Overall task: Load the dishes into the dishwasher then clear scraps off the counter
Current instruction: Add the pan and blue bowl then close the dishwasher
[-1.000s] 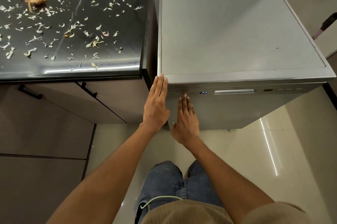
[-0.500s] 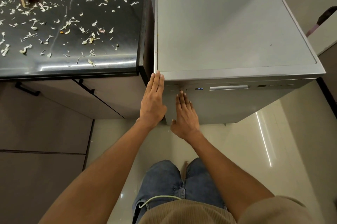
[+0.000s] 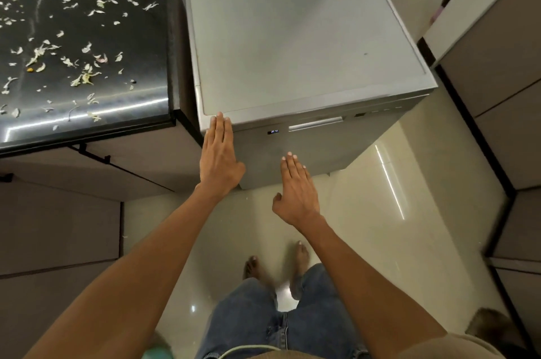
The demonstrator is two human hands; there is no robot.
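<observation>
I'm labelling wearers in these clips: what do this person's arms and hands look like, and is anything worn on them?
Both forearms are bare down to the left hand and right hand: no gloves, rings, watch or bands show. A tan ribbed sleeve begins near the right upper arm.

Your way along the grey metal dishwasher (image 3: 307, 36) top is free. At its left, the black glossy counter (image 3: 140, 66) stands just beside, with pale vegetable scraps (image 3: 85, 77) scattered on it.

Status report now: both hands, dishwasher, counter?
Left hand flat on dishwasher corner, right hand open, holding nothing. Door closed. Scraps on counter.
</observation>
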